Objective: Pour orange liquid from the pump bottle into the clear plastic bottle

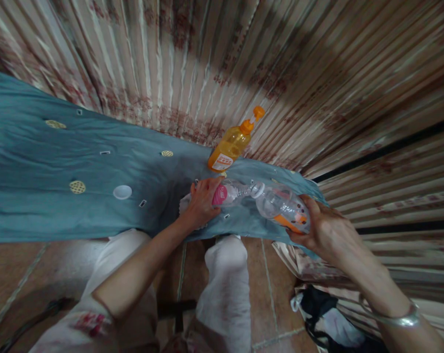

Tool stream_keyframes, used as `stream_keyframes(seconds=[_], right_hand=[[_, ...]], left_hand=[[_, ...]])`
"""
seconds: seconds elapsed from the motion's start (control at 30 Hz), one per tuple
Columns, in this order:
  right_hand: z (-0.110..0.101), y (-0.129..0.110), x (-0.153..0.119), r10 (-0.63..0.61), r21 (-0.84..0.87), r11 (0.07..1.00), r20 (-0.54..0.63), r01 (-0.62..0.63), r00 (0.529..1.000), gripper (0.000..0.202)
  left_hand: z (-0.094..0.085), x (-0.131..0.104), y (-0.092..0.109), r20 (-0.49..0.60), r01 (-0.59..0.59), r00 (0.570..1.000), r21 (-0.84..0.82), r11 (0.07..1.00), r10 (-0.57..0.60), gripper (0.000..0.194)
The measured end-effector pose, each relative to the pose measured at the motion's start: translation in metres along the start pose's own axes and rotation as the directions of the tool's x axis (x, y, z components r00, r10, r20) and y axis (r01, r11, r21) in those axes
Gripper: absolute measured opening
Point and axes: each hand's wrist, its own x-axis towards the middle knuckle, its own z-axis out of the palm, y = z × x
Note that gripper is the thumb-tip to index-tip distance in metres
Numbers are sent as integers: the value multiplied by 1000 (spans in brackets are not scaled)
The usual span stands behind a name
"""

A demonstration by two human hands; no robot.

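My left hand [204, 198] is closed around a clear plastic bottle with a pink label [221, 194], whose ribbed neck points right. My right hand [315, 223] grips a larger clear bottle with an orange label [282, 208], tilted so that its mouth is at the neck of the pink-labelled bottle. The two mouths meet or nearly meet; I cannot tell whether they touch. Just behind stands a pump bottle of yellow-orange liquid [229, 147] with an orange pump top. A whitish cloth [185, 203] shows beside my left hand.
A teal patterned cloth [96, 215] covers the long surface, and a small white round dish or lid [122, 192] lies on it at left. Pleated curtains [163, 68] hang behind and at right. Dark and light fabric [328, 314] lies low at right on the tiled floor.
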Motion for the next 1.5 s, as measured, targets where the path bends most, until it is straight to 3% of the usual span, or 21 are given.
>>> stream_keyframes(seconds=[1.5], right_hand=[[-2, -2, 0, 4, 23, 1000, -7, -4, 1000, 56]], left_hand=[[4, -2, -3, -38, -36, 999, 38, 999, 37, 87]])
